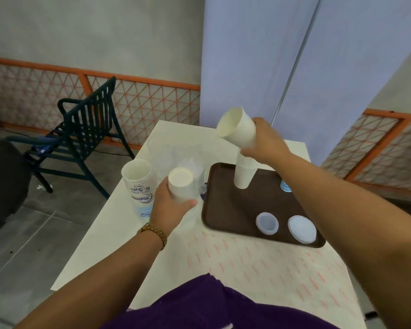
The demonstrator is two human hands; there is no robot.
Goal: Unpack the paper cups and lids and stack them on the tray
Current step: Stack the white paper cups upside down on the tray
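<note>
Right hand point(262, 141) fingers grip tilted cup point(237, 128) above tray stack point(243, 172), centre frame; left hand point(170, 205) fingers wrap sleeve stack point(182, 186), steadying it.

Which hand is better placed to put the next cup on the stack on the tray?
Right. The right hand already holds a cup tilted just above the stack on the tray. The left hand grips another stack of cups over the table, beside the tray.

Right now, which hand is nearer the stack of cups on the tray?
Right. The right hand, holding a cup, is directly above the stack; the left hand grips other cups off the tray.
</note>
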